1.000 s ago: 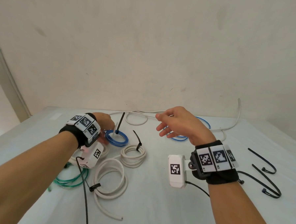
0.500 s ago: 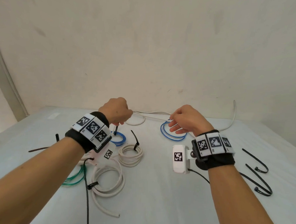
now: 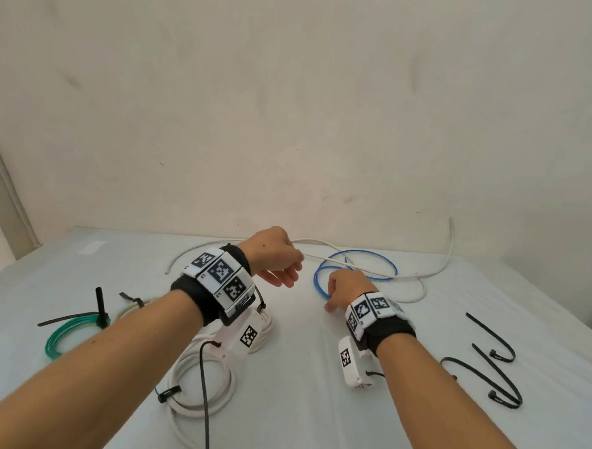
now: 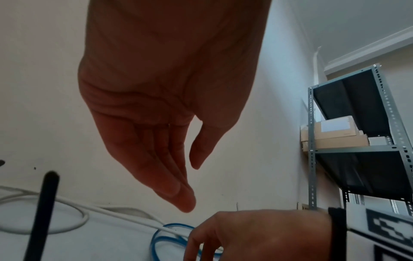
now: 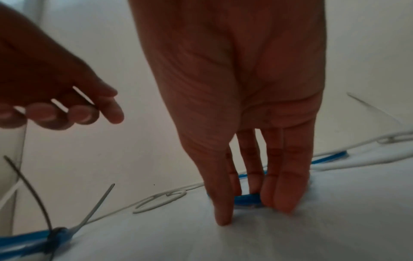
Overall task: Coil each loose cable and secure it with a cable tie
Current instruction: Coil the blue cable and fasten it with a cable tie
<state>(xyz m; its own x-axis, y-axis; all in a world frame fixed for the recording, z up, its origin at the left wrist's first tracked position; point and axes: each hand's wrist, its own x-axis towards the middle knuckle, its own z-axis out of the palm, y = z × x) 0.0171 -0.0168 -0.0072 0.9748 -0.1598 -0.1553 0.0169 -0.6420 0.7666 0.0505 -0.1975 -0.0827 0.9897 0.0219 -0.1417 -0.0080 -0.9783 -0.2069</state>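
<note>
The white tabletop (image 3: 295, 413) carries a loose white cable (image 3: 371, 273) at the far side, crossing a loose blue cable (image 3: 357, 262). The right hand (image 3: 344, 288) presses straight fingers (image 5: 288, 190) onto the blue cable's near loop. The left hand (image 3: 274, 257) hovers left of it, fingers (image 4: 170, 176) relaxed, holding nothing.

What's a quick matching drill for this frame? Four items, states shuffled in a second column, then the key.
Items
1. green cable
2. loose blue cable
3. spare black cable ties
4. left hand

States
A. lying unused on the table near its right edge
B. raised above the table, fingers relaxed, holding nothing
C. coiled and already tied, at the left
D. in open loops with no tie, right hand fingertips down on it

Pairs: 1-C, 2-D, 3-A, 4-B
</note>
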